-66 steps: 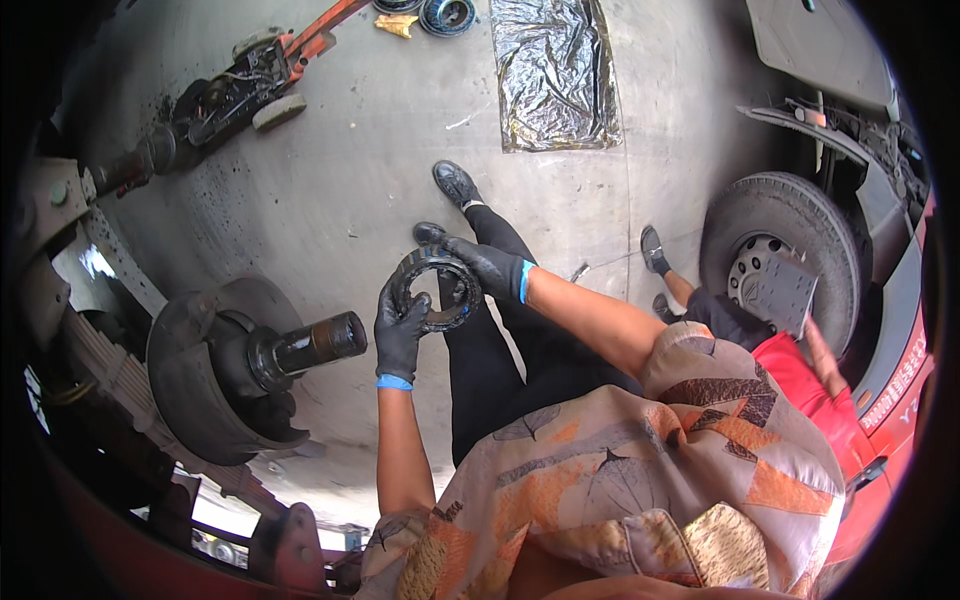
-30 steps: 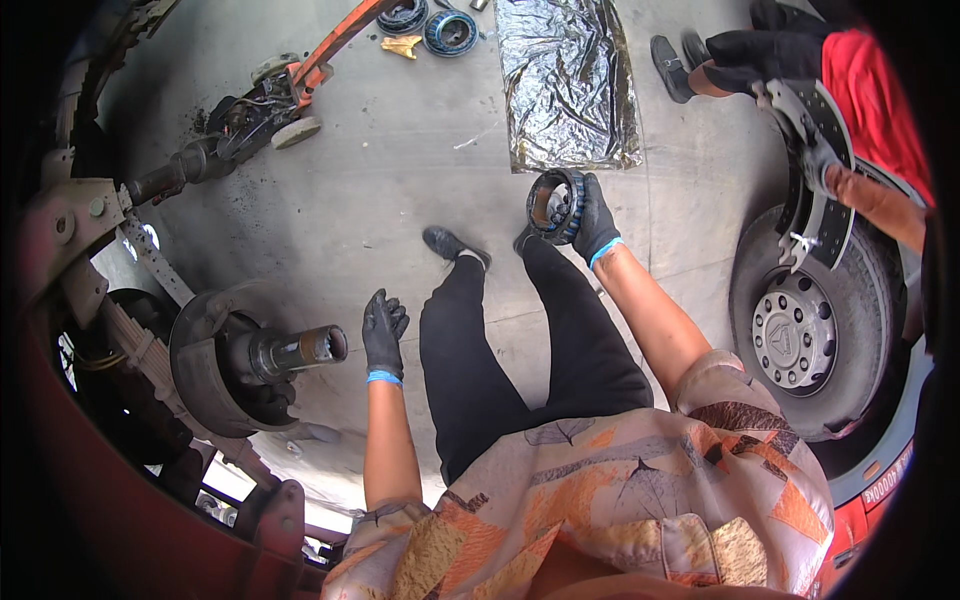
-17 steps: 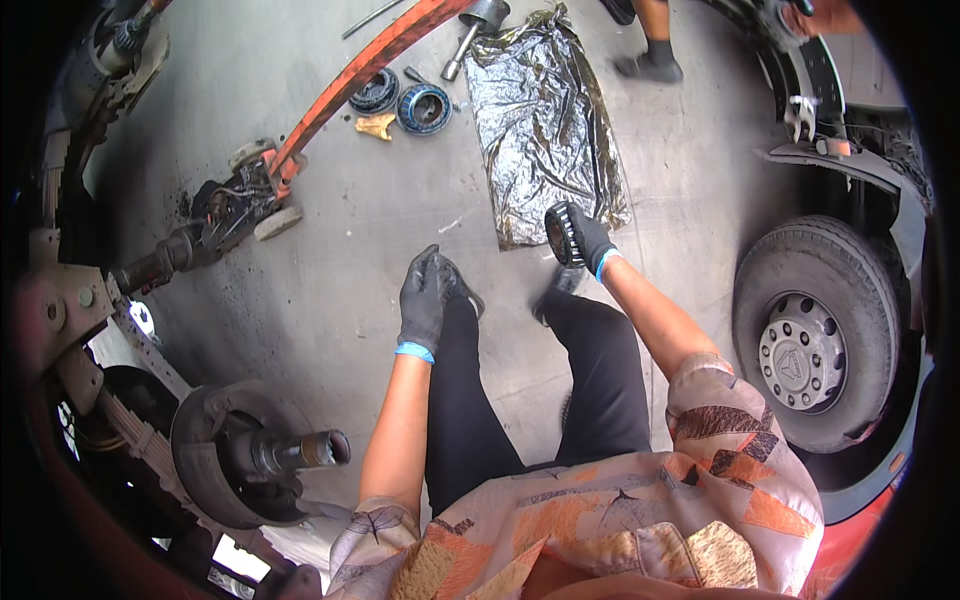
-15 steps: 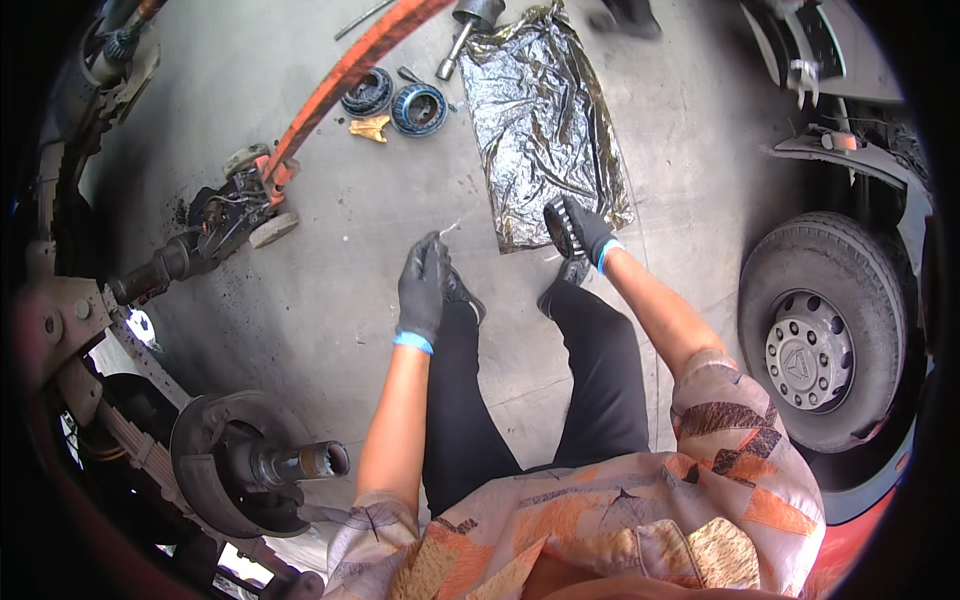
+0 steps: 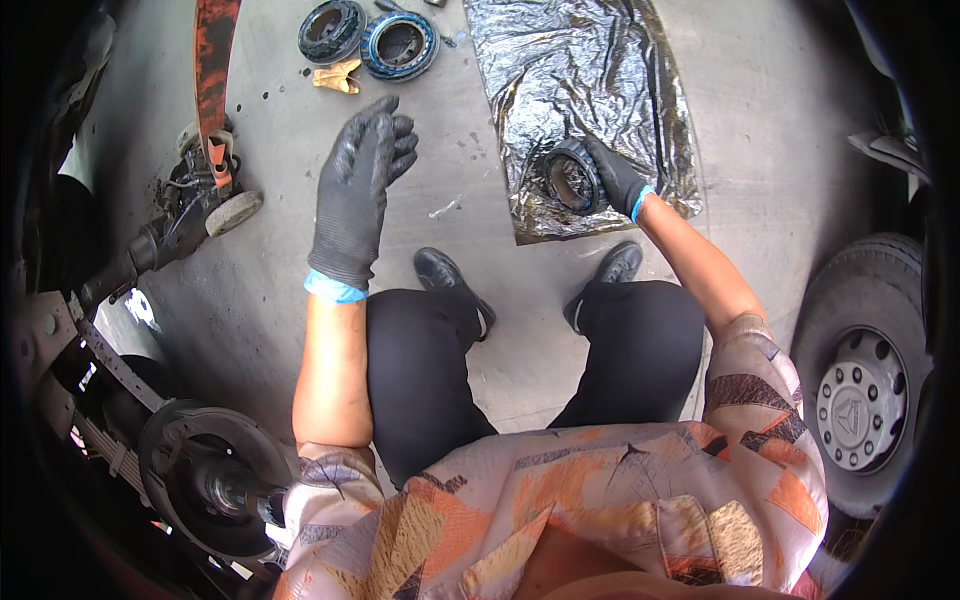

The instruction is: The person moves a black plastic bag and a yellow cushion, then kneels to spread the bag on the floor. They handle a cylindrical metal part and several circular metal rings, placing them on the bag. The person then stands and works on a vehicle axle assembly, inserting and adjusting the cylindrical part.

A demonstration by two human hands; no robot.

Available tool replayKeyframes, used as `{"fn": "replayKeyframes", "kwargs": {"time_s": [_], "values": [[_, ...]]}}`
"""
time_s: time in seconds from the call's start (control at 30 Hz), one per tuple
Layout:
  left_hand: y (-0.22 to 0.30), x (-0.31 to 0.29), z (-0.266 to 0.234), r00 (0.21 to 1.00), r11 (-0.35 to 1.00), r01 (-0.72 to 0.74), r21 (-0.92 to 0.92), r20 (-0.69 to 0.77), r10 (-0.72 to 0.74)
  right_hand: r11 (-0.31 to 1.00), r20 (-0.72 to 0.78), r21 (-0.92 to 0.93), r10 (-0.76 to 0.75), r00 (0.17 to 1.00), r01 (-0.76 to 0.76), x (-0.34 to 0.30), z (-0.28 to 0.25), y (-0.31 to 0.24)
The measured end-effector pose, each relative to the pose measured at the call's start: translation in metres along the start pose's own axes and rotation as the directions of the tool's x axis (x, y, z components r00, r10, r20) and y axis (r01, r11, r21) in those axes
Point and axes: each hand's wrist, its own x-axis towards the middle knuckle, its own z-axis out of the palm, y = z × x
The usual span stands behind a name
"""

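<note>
My right hand, in a black glove over a blue one, is closed on a dark roller bearing. The bearing is tilted, its bore showing, over the near part of a shiny dark plastic sheet; whether it touches the sheet I cannot tell. My left hand, gloved the same way, is held out over the floor with its fingers apart and nothing in it. Beyond it on the floor lie a dark bearing, a bearing smeared with blue grease and a crumpled yellowish rag.
At left stands a wheeled jack with a long orange handle. Nearer on that side is a bare axle hub. A truck wheel stands at right. A pale scrap lies on the concrete between my hands.
I have crouched lower, knees bent and apart. My right hand has brought the bearing down toward the sheet. My left hand has swung left and its fingers have opened out.
</note>
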Motion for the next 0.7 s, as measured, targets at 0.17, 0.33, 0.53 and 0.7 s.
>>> {"fn": "replayKeyframes", "kwargs": {"time_s": [0.17, 0.33, 0.53, 0.7], "values": [[0.009, 0.017, 0.024, 0.990, 0.992, -0.128, -0.011, 0.051, 0.128, 0.985, 0.006, 0.167, -0.042, 0.999, 0.040, 0.021, 0.024, 0.065], [0.018, 0.020, 0.044, 0.968, 0.971, -0.226, 0.079, 0.134, 0.214, 0.334, 0.330, 0.859, 0.217, 0.919, -0.388, 0.041, 0.041, 0.030], [0.012, 0.023, 0.072, 0.938, 0.988, -0.156, -0.001, 0.314, 0.149, 0.362, 0.453, 0.772, 0.264, 0.851, -0.523, 0.060, 0.036, 0.030], [0.002, 0.055, 0.071, 0.911, 0.938, -0.250, 0.241, 0.386, 0.144, 0.958, 0.063, 0.143, 0.242, 0.968, -0.248, 0.050, 0.023, 0.062]]}}
